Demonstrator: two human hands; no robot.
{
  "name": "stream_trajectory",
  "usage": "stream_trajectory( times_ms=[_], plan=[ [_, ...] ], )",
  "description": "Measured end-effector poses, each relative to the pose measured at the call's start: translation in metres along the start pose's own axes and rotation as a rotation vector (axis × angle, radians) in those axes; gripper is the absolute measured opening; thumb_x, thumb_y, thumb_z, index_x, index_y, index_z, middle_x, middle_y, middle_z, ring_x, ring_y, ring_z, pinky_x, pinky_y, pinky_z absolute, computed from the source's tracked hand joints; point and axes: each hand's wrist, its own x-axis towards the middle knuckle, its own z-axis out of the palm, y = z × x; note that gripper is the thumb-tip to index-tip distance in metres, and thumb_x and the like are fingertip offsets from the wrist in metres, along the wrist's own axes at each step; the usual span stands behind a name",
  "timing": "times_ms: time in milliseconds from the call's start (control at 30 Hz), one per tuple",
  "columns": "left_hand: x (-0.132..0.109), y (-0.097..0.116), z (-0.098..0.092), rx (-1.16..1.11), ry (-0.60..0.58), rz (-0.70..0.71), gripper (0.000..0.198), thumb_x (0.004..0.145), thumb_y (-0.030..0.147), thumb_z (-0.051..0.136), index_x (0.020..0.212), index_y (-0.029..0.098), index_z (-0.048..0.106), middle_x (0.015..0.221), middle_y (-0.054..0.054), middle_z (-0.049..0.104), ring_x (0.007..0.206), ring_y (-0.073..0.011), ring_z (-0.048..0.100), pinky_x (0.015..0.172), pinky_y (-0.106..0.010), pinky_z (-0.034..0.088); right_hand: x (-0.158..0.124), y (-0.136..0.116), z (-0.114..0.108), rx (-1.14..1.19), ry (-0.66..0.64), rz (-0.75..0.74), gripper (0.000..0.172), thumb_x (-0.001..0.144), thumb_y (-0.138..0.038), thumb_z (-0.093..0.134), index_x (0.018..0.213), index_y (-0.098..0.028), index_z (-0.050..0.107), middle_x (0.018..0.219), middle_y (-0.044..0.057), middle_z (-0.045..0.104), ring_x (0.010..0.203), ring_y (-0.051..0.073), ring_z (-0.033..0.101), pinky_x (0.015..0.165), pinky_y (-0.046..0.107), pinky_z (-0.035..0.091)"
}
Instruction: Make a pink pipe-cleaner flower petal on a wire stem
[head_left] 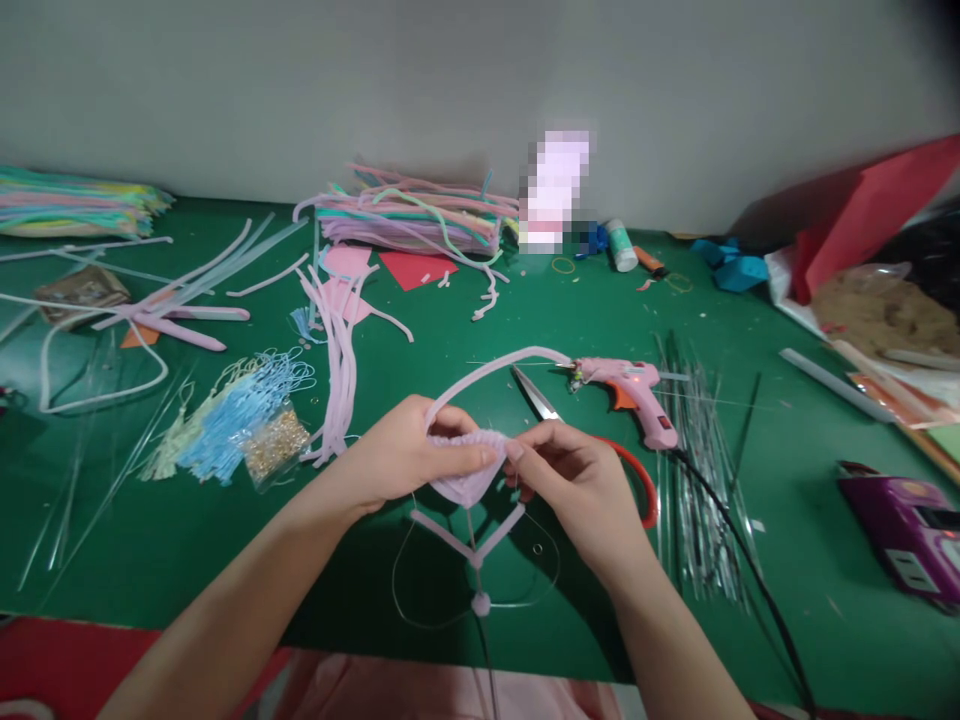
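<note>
Between my hands is a pale pink fuzzy pipe-cleaner piece [466, 488], bent into a pointed, leaf-like shape. My left hand [409, 455] grips its left side, thumb laid across the front. At the upper right corner, my right hand [574, 480] pinches the edge between thumb and fingers. A long pink pipe cleaner [499, 366] arcs up from my left hand toward the glue gun [630, 390]. Below the piece hang a V-shaped pink strip [474, 556], a small fuzzy ball [481, 604] and a thin wire loop [395, 575].
Orange-handled scissors [646, 490] lie partly behind my right hand. Thin clear sticks [701, 480] and a black cord [742, 560] are to the right. Tassels [232, 420], a bag of gold beads [276, 445] and loose pink pipe cleaners [341, 375] lie left. A purple device [900, 530] sits far right.
</note>
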Motion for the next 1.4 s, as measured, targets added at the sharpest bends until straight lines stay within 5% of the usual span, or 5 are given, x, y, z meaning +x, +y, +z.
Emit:
stream_trajectory(
  times_ms=[400,633,833,1167,1400],
  plan=[
    [0.004,-0.006,0.0,-0.022,-0.02,-0.006,0.028,0.073,0.041,0.071,0.071,0.013,0.068,0.063,0.002,0.055,0.064,-0.0105,0.048,0.058,-0.02,0.035,0.001,0.004,0.0,0.005,0.0,-0.007,0.024,0.077,-0.038,0.07,0.069,-0.017,0.062,0.056,-0.002,0.059,0.049,0.008,0.051,0.047,0.019,0.042],
    [0.006,-0.013,-0.006,-0.279,0.052,-0.029,0.031,0.075,0.044,0.071,0.087,0.015,0.07,0.075,-0.001,0.066,0.068,-0.0109,0.057,0.062,-0.02,0.044,0.003,0.006,-0.004,0.12,0.098,-0.02,0.018,0.077,-0.033,0.071,0.07,-0.018,0.064,0.06,-0.003,0.061,0.052,0.008,0.054,0.048,0.017,0.043],
    [0.002,-0.017,-0.015,-0.287,-0.059,-0.111,0.024,0.07,0.029,0.078,0.085,0.012,0.071,0.077,-0.006,0.072,0.071,-0.0136,0.065,0.065,-0.021,0.05,0.005,0.007,-0.008,0.22,0.21,0.017,0.019,0.076,-0.035,0.072,0.07,-0.018,0.064,0.061,-0.003,0.06,0.051,0.006,0.053,0.049,0.016,0.042],
    [0.001,-0.016,-0.018,-0.334,-0.059,-0.099,0.021,0.069,0.023,0.079,0.085,0.011,0.072,0.076,-0.007,0.074,0.069,-0.0122,0.066,0.068,-0.02,0.053,0.003,0.003,-0.007,-0.053,-0.201,0.176,0.026,0.071,-0.041,0.075,0.07,-0.017,0.069,0.065,0.001,0.068,0.057,0.011,0.059,0.054,0.02,0.046],
    [-0.002,-0.012,-0.019,-0.422,0.048,-0.034,0.033,0.062,0.021,0.084,0.092,0.015,0.069,0.084,-0.004,0.072,0.071,-0.0122,0.066,0.068,-0.022,0.055,0.002,0.003,-0.007,-0.035,-0.129,0.142,0.026,0.072,-0.043,0.074,0.066,-0.017,0.071,0.065,0.004,0.072,0.058,0.013,0.063,0.058,0.023,0.05]
  ],
)
